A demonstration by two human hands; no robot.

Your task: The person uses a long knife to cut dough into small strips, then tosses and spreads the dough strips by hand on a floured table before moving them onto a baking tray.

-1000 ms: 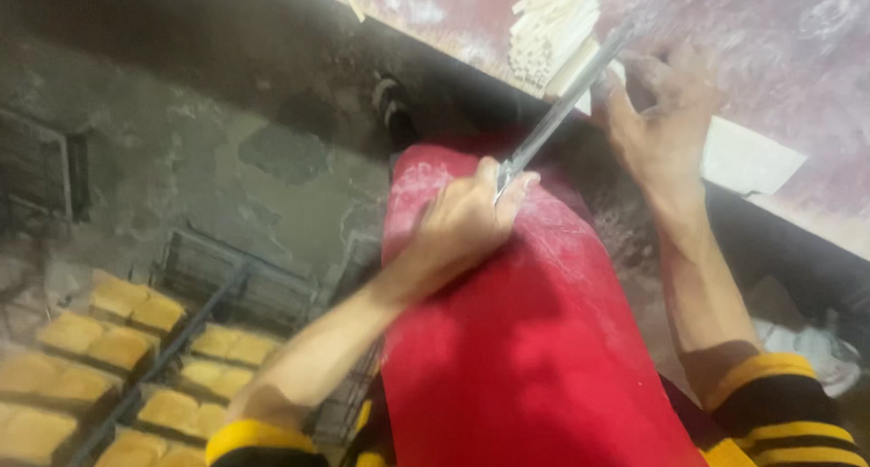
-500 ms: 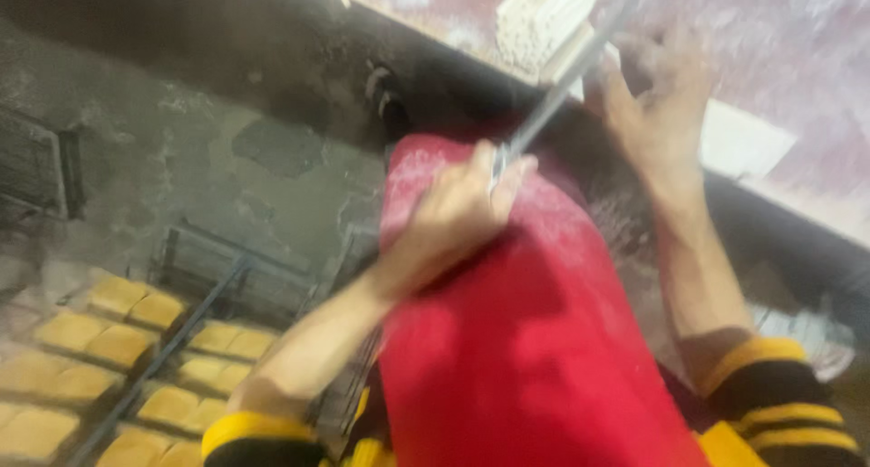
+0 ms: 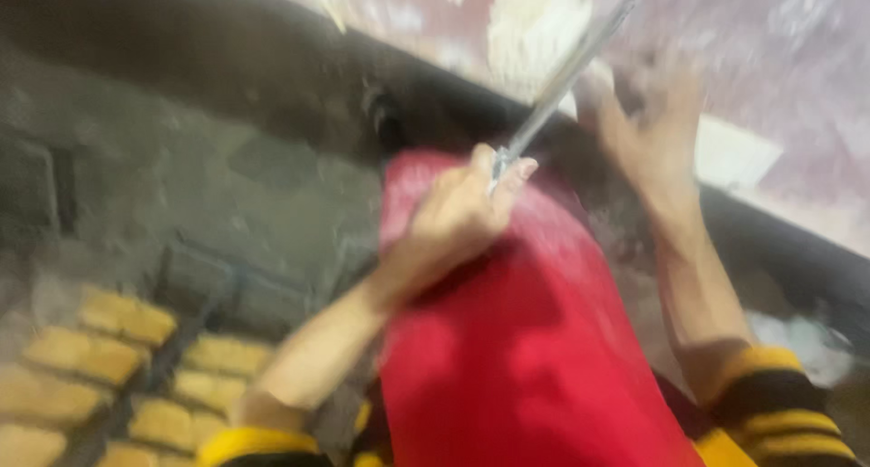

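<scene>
My left hand (image 3: 458,215) is closed around the lower end of a long metal blade (image 3: 566,73) that slants up to the right over the edge of a floured worktable (image 3: 779,59). My right hand (image 3: 648,132) rests with fingers spread at the table's edge, beside the blade's upper part and a pile of pale dough strips (image 3: 530,28). Both sleeves are black with yellow bands. A red apron (image 3: 507,340) covers my lap below the hands. The frame is blurred.
Yellow rectangular cakes (image 3: 118,317) lie in rows on dark wire racks (image 3: 195,277) at the lower left, on a grey concrete floor (image 3: 181,159). A white sheet (image 3: 729,154) lies on the table to the right of my right hand.
The view has shifted and blurred. My left hand with the blade has stayed over the apron, and the right hand has lifted slightly along the table edge.
</scene>
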